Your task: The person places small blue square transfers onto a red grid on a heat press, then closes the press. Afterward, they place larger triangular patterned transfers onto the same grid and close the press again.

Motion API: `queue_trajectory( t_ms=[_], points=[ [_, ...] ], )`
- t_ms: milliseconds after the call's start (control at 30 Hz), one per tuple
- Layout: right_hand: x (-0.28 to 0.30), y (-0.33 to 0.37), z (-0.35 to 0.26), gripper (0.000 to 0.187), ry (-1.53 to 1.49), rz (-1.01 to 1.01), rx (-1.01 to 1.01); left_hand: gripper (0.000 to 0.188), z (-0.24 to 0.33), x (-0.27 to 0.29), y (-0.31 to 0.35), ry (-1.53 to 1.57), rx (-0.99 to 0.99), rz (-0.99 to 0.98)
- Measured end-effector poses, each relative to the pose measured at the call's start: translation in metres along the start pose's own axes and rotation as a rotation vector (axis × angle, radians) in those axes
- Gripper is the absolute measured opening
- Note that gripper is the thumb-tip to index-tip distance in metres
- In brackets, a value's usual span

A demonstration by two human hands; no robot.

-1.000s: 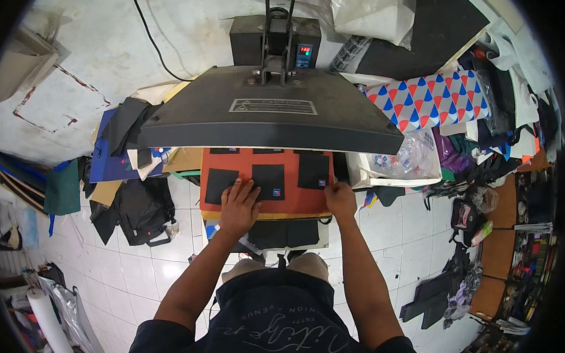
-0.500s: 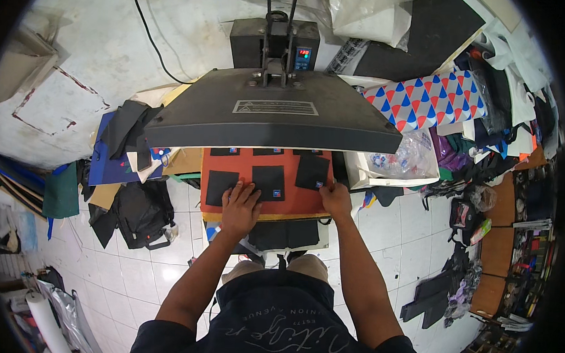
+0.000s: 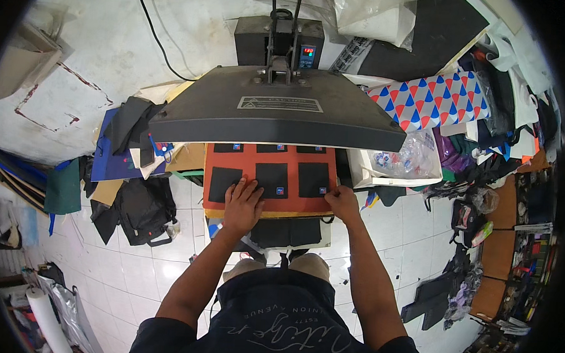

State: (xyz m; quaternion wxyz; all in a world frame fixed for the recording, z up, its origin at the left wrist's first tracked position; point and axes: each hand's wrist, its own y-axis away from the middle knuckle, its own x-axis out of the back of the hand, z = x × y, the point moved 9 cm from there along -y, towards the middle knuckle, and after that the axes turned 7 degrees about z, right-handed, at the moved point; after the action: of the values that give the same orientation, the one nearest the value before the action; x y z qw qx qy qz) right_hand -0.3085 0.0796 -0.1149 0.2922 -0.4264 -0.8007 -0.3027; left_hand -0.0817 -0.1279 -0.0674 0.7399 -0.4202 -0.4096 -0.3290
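Note:
Black square fabric pieces, each with a small blue-and-red label, lie in rows on the orange pad (image 3: 265,208) of a heat press. My left hand (image 3: 243,203) rests palm down with fingers apart, between the front left piece (image 3: 224,181) and the front middle piece (image 3: 270,179). At the pad's right edge, my right hand (image 3: 343,204) has its fingers curled together, right beside the lower right corner of the front right piece (image 3: 312,176). Whether its fingertips hold anything is hidden. The raised black press plate (image 3: 278,133) covers part of the back row.
A control box with a lit display (image 3: 308,53) stands behind the press. To the right are a white box (image 3: 393,176) holding clear plastic and a patterned roll (image 3: 431,101). A black bag (image 3: 145,211) lies at left. Black folded material (image 3: 286,233) sits below the pad.
The front right black piece was tilted and now lies straight, in line with the others. My right hand has shifted slightly right and down from its corner. My left hand stays nearly in place.

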Motion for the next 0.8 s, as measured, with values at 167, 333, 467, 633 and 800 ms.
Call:
queue_trajectory(
  t_ms=[167, 333, 467, 633, 800],
  points=[
    [-0.002, 0.0, 0.004, 0.029, 0.014, -0.004, -0.027, 0.036, -0.001, -0.005, 0.003, -0.035, -0.006, -0.011],
    [0.001, 0.005, 0.007, 0.03, -0.02, 0.046, 0.0, 0.038, 0.001, -0.012, 0.009, -0.082, 0.001, -0.026],
    [0.014, 0.016, -0.006, 0.024, -0.005, 0.172, 0.055, 0.04, 0.008, -0.003, 0.004, -0.024, 0.027, 0.005],
    [0.014, 0.05, -0.067, 0.021, 0.092, 0.26, 0.318, 0.048, -0.032, 0.038, 0.005, 0.025, 0.16, 0.152],
    [-0.025, 0.074, -0.111, 0.022, 0.23, 0.244, 0.602, 0.052, -0.075, 0.06, 0.024, 0.077, 0.165, 0.126]
  ],
)
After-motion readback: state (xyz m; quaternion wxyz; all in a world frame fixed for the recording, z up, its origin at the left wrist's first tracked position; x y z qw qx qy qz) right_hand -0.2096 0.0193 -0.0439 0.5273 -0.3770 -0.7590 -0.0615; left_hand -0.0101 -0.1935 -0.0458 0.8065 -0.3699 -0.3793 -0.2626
